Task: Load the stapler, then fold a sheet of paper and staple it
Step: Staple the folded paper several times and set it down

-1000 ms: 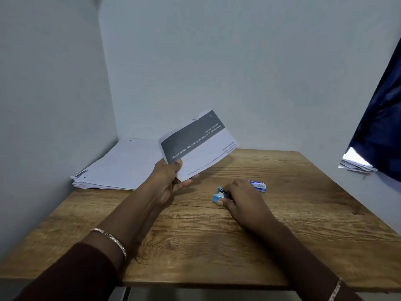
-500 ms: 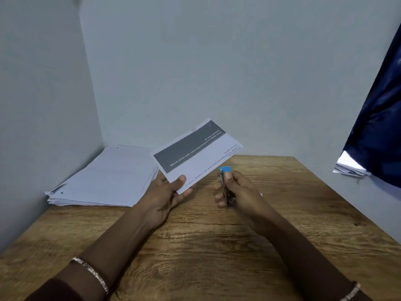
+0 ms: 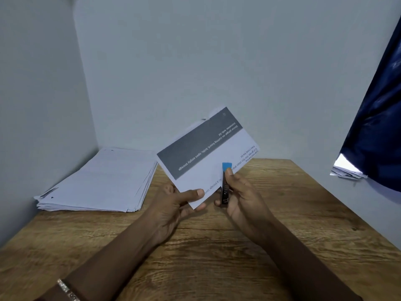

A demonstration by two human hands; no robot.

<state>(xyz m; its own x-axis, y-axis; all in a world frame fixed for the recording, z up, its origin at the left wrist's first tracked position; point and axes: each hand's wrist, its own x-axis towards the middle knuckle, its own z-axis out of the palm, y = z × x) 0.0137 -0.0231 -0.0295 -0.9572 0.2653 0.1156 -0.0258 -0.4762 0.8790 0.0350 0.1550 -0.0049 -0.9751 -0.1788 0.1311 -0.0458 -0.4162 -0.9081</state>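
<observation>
My left hand (image 3: 173,205) holds a folded sheet of paper (image 3: 208,153) by its lower corner, thumb on top, raised above the wooden table (image 3: 217,257). The sheet is white with a dark grey printed band, its text upside down. My right hand (image 3: 245,196) grips a small stapler (image 3: 225,187), black with a blue end, held upright. The stapler's blue end touches the sheet's lower right edge. Whether the paper sits between the stapler's jaws cannot be told.
A thick stack of white paper (image 3: 99,181) lies at the table's back left corner against the walls. A dark blue cloth (image 3: 377,127) hangs at the right, with some papers (image 3: 347,170) under it beyond the table edge.
My right hand picked the stapler up off the table and brought it up to the sheet's lower right edge. The left hand kept the folded sheet raised and shifted slightly right.
</observation>
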